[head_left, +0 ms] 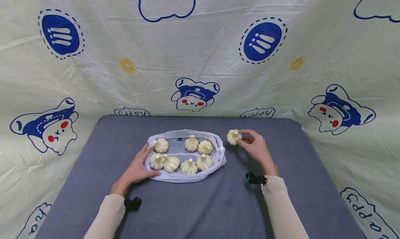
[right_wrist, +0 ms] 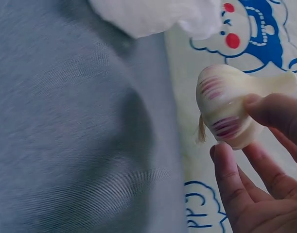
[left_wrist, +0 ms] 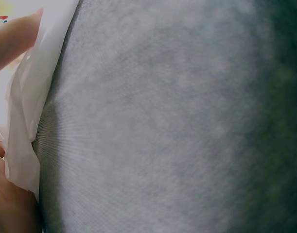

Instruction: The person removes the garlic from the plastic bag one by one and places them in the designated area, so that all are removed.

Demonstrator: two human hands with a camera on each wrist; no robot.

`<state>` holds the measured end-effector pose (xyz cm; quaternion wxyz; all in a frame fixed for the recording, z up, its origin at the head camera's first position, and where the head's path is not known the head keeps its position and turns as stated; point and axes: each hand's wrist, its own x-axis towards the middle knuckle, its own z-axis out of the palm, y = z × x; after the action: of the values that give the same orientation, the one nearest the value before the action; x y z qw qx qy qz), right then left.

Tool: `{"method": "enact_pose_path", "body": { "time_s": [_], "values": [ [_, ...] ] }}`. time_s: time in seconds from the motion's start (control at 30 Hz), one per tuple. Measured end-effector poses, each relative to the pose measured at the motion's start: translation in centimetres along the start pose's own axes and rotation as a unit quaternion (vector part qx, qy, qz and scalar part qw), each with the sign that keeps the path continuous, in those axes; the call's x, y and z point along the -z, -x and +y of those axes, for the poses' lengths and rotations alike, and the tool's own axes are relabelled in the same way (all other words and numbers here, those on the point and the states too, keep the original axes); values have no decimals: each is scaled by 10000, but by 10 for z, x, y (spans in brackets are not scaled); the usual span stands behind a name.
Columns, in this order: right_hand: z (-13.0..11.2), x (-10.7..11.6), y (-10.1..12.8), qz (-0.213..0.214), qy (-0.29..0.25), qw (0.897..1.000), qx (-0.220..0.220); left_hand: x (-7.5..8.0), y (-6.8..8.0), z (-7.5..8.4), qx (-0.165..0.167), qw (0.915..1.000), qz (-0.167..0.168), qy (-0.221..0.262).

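Observation:
A white plastic bag [head_left: 221, 159] lies spread open on the table, its rim rolled into an oval. Several garlic bulbs [head_left: 189, 167] sit inside it, most along the near side. At the bag's left end my left hand [head_left: 135, 168] holds the rim, thumb on the near edge and fingers along the left side. Beyond the bag's right end, my right hand [head_left: 258, 149] pinches one garlic bulb [right_wrist: 228, 107] between thumb and fingertips. Purple streaks mark this bulb, and its stem points toward the hand in the right wrist view.
Grey cloth covers the table [head_left: 187, 211]. Behind it and at both sides hangs a pale printed sheet [head_left: 206, 44]. A dark band with a small camera [head_left: 256, 179] sits on the right wrist, another camera [head_left: 133, 204] on the left.

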<state>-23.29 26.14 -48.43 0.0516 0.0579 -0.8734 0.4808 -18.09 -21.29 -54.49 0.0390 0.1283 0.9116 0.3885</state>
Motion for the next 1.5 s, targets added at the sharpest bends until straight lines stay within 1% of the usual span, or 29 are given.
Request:
{"method": "enact_pose_path", "body": {
  "time_s": [0.23, 0.37, 0.5, 0.73, 0.83, 1.0, 1.17, 1.33, 1.5],
  "values": [
    [17, -10, 4, -11, 298, 9995, -111, 1, 2, 0, 36, 10000, -25, 44],
    [23, -15, 6, -81, 299, 9993, -219, 1, 2, -1, 19, 10000, -31, 7],
    [28, -17, 7, -178, 308, 9990, -281, 0, -2, -2, -25, 10000, -34, -36],
    [30, -13, 5, -350, 383, 9981, -321, -1, -10, 2, -84, 9999, -75, 13],
    [29, -14, 6, -373, 531, 9973, -344, -2, -9, 1, -62, 9999, -105, 36],
    [30, -20, 7, -459, 745, 9960, -197, 0, -5, -2, -24, 9998, -180, -51],
    [31, -19, 3, -534, 894, 9945, 101, 1, -7, -1, -12, 9998, -188, -42],
    [34, -19, 4, -584, 985, 9934, 115, -1, -8, -1, -48, 9995, -324, 26],
    [32, -25, 4, -710, 913, 9931, 204, 2, -5, -5, -6, 9996, -292, -49]
  ]
}}
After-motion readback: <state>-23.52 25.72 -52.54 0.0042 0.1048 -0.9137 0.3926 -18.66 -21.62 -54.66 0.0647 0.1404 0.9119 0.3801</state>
